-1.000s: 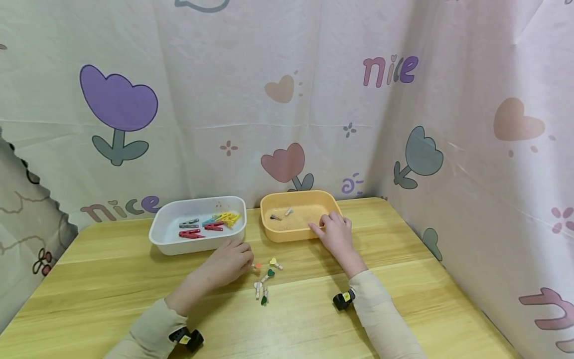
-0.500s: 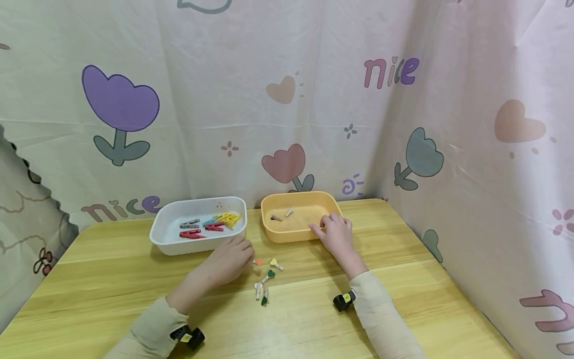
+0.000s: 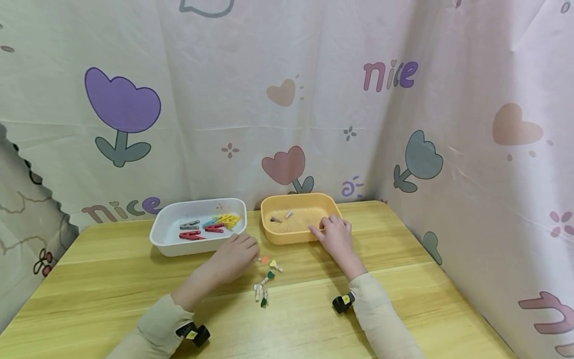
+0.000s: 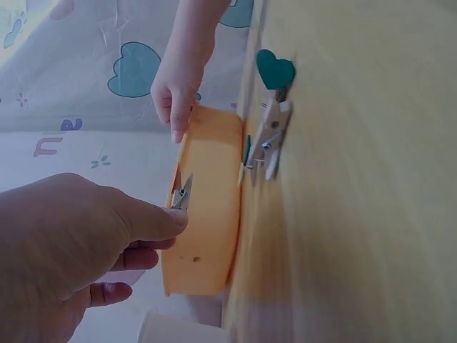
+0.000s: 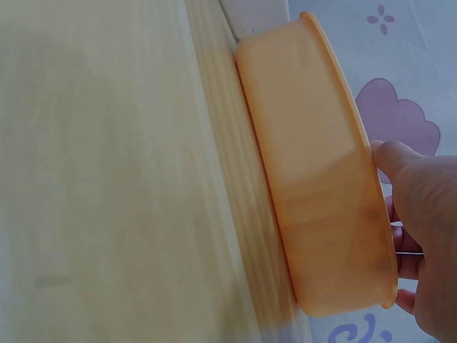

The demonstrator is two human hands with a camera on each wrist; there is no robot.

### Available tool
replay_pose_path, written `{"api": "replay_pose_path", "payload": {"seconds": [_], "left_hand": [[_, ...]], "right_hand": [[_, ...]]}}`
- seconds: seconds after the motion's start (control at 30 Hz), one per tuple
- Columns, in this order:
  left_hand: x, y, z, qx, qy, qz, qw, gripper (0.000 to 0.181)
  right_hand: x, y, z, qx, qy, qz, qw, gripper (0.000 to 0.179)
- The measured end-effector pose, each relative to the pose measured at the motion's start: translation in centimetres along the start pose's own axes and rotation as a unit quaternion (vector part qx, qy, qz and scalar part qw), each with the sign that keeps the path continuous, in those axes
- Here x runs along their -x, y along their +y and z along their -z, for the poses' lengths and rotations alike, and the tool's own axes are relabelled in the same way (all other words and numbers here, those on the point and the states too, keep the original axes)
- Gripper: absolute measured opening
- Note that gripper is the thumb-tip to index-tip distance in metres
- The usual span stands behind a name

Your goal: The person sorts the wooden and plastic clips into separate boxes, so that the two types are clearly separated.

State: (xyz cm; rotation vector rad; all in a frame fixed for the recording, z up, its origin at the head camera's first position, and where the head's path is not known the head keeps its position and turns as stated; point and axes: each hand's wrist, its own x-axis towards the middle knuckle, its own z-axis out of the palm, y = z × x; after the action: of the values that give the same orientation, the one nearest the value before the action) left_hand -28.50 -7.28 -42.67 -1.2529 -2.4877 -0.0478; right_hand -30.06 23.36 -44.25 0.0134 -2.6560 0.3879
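My left hand (image 3: 236, 254) pinches a small wooden clothespin (image 4: 182, 193) between thumb and fingers, just in front of the white tray. At its fingertips in the head view an orange heart (image 3: 264, 260) shows. Close by on the table lie several mini clothespins with hearts: a yellow one (image 3: 274, 264), a green one (image 3: 270, 275), a white one (image 3: 257, 291) and another green one (image 3: 264, 301). My right hand (image 3: 336, 237) grips the near right rim of the yellow-orange tray (image 3: 287, 238), its fingers bent over the edge. Inside that tray are two small clothespins (image 3: 289, 214).
The white tray (image 3: 179, 251) stands left of the yellow-orange one and holds red clips (image 3: 190, 235), yellow clips (image 3: 229, 220), grey clips (image 3: 189, 225) and a blue one. A printed curtain (image 3: 206, 99) hangs right behind the wooden table (image 3: 314, 319).
My left hand has shifted slightly right with the orange-heart clothespin, which has come nearer the yellow-heart one. The right hand stays on the tray rim. The head view has tilted slightly.
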Motion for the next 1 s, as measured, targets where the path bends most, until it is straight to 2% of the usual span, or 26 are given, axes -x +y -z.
{"api": "replay_pose_path", "payload": {"seconds": [0.27, 0.43, 0.63, 1.0], "left_hand": [[-1.2, 0.3, 0.4, -0.013, 0.012, -0.006, 0.9998, 0.001], [-2.0, 0.2, 1.0, 0.000, 0.009, 0.003, 1.0000, 0.005], [-2.9, -0.4, 1.4, -0.010, 0.038, 0.009, 0.9992, 0.005], [-4.4, -0.6, 1.9, -0.009, 0.060, 0.033, 0.9976, 0.005]], "right_hand": [[0.1, -0.1, -0.1, -0.001, 0.001, 0.000, 1.0000, 0.038], [0.1, -0.1, -0.2, -0.008, 0.004, 0.001, 1.0000, 0.038], [0.1, -0.1, -0.2, -0.010, 0.003, -0.003, 0.9999, 0.038], [0.0, -0.1, -0.1, -0.013, 0.008, -0.001, 0.9999, 0.038]]}}
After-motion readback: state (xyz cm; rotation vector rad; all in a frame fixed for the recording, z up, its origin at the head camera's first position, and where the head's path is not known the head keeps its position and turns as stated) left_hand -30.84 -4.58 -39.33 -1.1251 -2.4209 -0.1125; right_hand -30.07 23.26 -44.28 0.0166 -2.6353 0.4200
